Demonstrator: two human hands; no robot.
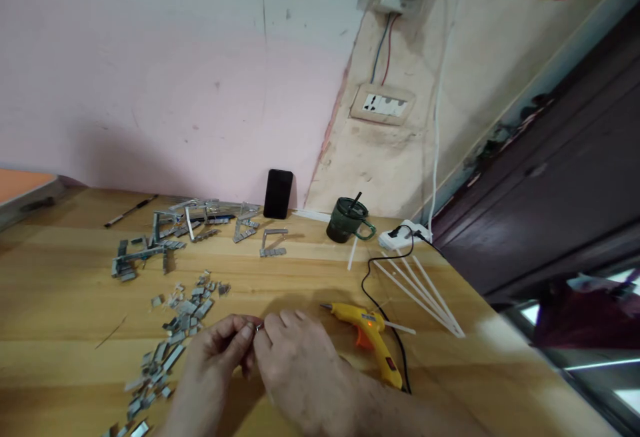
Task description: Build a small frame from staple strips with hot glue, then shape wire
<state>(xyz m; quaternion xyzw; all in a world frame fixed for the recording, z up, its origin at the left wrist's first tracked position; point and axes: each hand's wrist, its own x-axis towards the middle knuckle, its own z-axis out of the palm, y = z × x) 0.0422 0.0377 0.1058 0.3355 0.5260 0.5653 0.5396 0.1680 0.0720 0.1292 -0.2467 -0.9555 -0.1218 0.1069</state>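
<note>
Close together over the front of the wooden table, my two hands meet at a small shiny metal piece (259,327), mostly hidden by fingers. My left hand (219,351) pinches it between thumb and forefinger. Curled closed against its other side is my right hand (300,360), its fingertips out of sight. Left of my hands lies a loose trail of small grey metal pieces (187,313). A yellow glue gun (367,327) rests on its side just right of my right hand, an orange light glowing on its body and a white glue stick in its back.
Bent metal frames (150,247) lie in a cluster at the back left. A black phone (278,194) leans on the wall near a dark green mug (347,220). White glue sticks (425,293) and a power strip (406,234) with black cable (367,283) occupy the right.
</note>
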